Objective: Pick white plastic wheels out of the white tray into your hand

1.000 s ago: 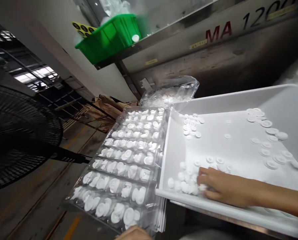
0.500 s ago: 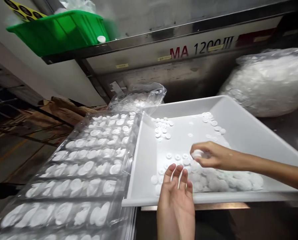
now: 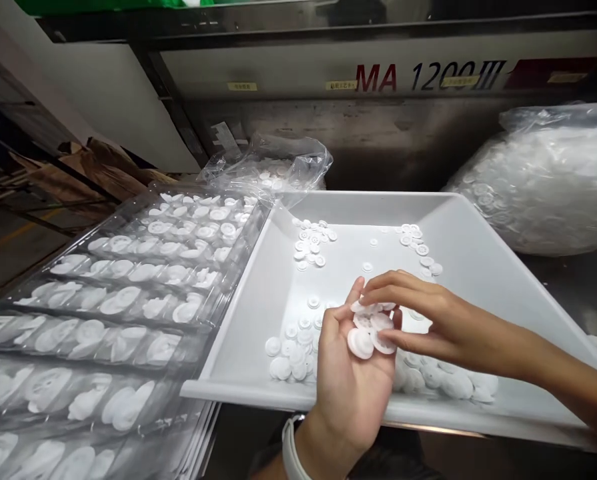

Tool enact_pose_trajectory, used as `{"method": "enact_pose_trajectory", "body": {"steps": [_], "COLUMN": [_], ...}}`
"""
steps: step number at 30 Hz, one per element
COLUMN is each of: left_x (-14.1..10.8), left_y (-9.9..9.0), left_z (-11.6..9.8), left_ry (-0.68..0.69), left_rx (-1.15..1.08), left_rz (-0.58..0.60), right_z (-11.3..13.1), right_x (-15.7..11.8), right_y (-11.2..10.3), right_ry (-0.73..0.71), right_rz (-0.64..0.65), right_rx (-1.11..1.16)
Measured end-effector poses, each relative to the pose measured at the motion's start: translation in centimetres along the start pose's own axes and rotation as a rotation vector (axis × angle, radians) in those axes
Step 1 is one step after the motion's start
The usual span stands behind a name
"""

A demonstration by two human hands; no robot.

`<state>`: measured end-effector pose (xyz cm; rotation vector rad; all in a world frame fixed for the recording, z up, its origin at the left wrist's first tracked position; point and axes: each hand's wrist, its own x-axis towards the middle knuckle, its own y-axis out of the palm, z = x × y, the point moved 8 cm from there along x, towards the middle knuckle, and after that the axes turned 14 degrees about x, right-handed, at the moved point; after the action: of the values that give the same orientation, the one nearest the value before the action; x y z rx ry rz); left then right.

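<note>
Several white round plastic discs (image 3: 371, 330) lie in the cupped palm of my left hand (image 3: 351, 387), its fingers curled round them. Above it, my right hand (image 3: 423, 317) has its thumb and fingertips on the same discs, pinching at the little pile. Both hands are over the near side of a white tray (image 3: 238, 327). More discs (image 3: 443, 377) are heaped in the tray under my right wrist, and another group (image 3: 293, 353) lies left of my left hand. Smaller clusters sit at the tray's far left and far right.
Clear compartment trays (image 3: 138, 293), stacked at the left, hold white discs in each pocket. Behind the white tray lies an open clear bag (image 3: 288, 163) with white pieces. A big full plastic bag (image 3: 553, 180) stands at the right. A machine panel (image 3: 298, 80) closes off the back.
My right hand has brought discs down to my left hand, which was bare and now holds several. The left hand has risen over the tray. The view has tilted down.
</note>
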<state>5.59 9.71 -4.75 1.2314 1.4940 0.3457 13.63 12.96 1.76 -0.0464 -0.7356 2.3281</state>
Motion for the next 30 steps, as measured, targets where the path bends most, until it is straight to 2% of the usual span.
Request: {"method": "enact_pose_trajectory", "body": {"steps": [9, 12, 16, 20, 25, 30], "left_x": [-0.3, -0.4, -0.6, -0.8, -1.1, -1.0], "left_y": [0.4, 0.4, 0.7, 0.5, 0.2, 0.2], "left_z": [0.7, 0.9, 0.7, 0.6, 0.5, 0.5], "left_ry": [-0.091, -0.130, -0.109, -0.120, -0.152, -0.139], "left_rx": [0.045, 0.035, 0.065, 0.099, 0.137, 0.110], "left_rz": [0.042, 0.063, 0.092, 0.049, -0.006, 0.001], "right_z": [1.1, 0.8, 0.0, -0.6, -0.3, 0.0], "right_x": [-0.1, -0.3, -0.8, -1.0, -0.9, -0.8], "right_y": [-0.4, -0.7, -1.6, -2.3, -2.1, -1.7], "right_ry": [-0.022, 0.041, 0.157, 0.202, 0.150, 0.112], "right_rz": [-0.210, -0.203, -0.208, -0.244, -0.232, -0.250], "right_rx": [-0.036, -0.010, 0.104, 0.203, 0.101, 0.085]}}
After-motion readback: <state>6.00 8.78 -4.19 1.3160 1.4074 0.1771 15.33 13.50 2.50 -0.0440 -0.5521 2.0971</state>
